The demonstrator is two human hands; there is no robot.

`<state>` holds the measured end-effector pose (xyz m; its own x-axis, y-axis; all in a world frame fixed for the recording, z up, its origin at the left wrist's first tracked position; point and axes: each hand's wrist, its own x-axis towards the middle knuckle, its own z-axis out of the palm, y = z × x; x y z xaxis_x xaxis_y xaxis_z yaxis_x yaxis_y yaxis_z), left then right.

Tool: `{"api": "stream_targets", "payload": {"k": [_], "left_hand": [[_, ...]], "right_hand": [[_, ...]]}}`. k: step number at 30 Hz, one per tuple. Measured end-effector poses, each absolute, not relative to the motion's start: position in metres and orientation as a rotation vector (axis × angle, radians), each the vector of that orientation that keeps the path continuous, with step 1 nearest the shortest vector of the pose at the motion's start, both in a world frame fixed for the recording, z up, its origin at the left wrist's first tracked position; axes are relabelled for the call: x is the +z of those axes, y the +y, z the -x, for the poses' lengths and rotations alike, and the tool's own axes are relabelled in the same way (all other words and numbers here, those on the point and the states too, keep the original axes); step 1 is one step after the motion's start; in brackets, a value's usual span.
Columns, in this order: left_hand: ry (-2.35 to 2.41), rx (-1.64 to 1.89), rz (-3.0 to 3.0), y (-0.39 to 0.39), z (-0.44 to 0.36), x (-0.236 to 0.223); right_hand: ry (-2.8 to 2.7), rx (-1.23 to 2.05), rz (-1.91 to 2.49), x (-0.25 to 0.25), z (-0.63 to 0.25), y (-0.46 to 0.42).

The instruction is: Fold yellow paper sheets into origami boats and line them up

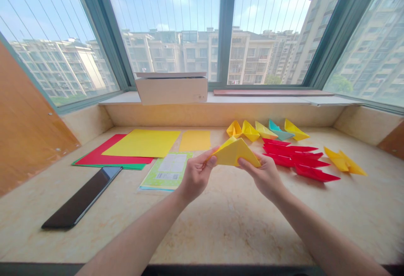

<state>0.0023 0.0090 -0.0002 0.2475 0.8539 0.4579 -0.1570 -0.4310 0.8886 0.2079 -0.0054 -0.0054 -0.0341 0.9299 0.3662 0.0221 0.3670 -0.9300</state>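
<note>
A folded yellow paper boat (233,152) is held up above the counter between my two hands. My left hand (198,171) pinches its left corner, thumb in front and fingers behind. At the other side, my right hand (263,171) grips the right part with the thumb pressed on the front face. The paper has a peak at the top centre and a slanting crease down its front. Its back and the fingertips behind it are hidden.
Several red paper boats (315,173) and a yellow-orange boat (345,161) sit on the right, with a teal boat (280,131) behind. At left lie yellow paper (142,142), red paper (110,152), a labelled packet (167,171) and a black phone (83,198). A white box (172,91) stands on the sill.
</note>
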Motion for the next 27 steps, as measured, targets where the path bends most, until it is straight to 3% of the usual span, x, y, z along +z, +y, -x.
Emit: {"api": "stream_targets", "payload": {"k": [13,23,27], "left_hand": [[0.698,1.325,-1.41,0.009,-0.011,0.002],[0.679,1.085,-1.486,0.014,-0.008,0.001],[0.735,1.144,-1.411,0.015,-0.008,0.002]], "right_hand": [[-1.203,1.08,0.908,-0.003,-0.202,-0.006],[-1.508,1.063,0.956,0.004,-0.214,-0.004],[-1.57,1.117,0.903,0.006,-0.221,-0.002]]}}
